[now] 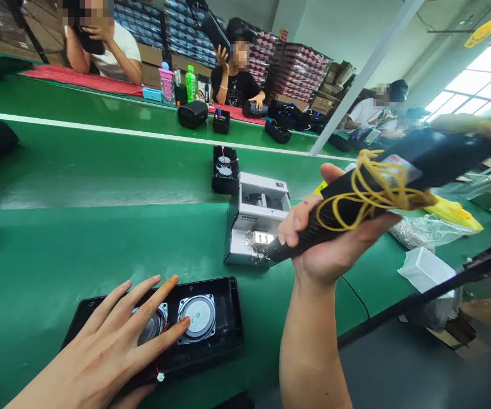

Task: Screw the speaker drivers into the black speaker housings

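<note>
My left hand [117, 332] lies spread, fingers apart, over a black speaker housing [231, 315] that sits open side up on the green bench. One round speaker driver [196, 319] shows beside my fingers; another is partly covered by them. A thin red and black lead ends in a white connector [160, 376] near my thumb. In my right hand [331, 255], the fingers wrap round a black electric screwdriver [335, 210] with yellow cord looped about its body. Its lower end points down at the metal outlet of a grey screw feeder [254, 218]; whether they touch I cannot tell.
Behind the feeder stands another open speaker housing [225, 170]. To the right are a white plastic tray [427, 270] and a clear bag of small metal parts [413, 233]. A white post [356, 85] rises from the bench. Co-workers handle black speakers across the line.
</note>
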